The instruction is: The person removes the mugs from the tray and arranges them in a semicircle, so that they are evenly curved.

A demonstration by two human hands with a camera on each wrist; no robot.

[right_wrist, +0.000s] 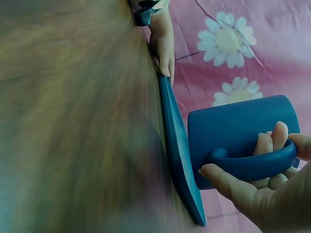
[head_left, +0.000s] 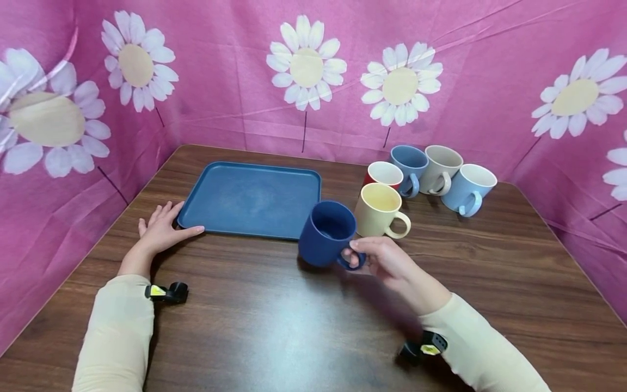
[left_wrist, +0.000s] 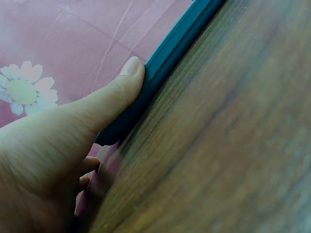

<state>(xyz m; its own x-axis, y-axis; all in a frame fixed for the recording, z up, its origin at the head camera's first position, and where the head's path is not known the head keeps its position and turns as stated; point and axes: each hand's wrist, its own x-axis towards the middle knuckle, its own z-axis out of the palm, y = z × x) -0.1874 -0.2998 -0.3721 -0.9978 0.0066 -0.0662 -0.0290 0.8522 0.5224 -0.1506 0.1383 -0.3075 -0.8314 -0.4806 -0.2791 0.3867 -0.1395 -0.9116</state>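
My right hand [head_left: 392,267] grips a dark blue mug [head_left: 318,242] by its handle, with fingers passed through the loop. The mug is upright and overlaps the near right corner of a blue tray [head_left: 254,198] in the head view. In the right wrist view, the mug [right_wrist: 233,128] hangs close beside the tray's rim [right_wrist: 182,160]. My left hand [head_left: 164,231] rests at the tray's near left corner, fingers spread. Its thumb [left_wrist: 116,92] lies along the near edge in the left wrist view.
Right of the tray stand a yellow mug [head_left: 374,215], a red mug with white inside [head_left: 384,173], a blue mug [head_left: 406,160], a grey mug [head_left: 436,171] and a light blue mug [head_left: 462,190]. A pink flowered cloth [head_left: 220,71] hangs behind the wooden table [head_left: 235,337].
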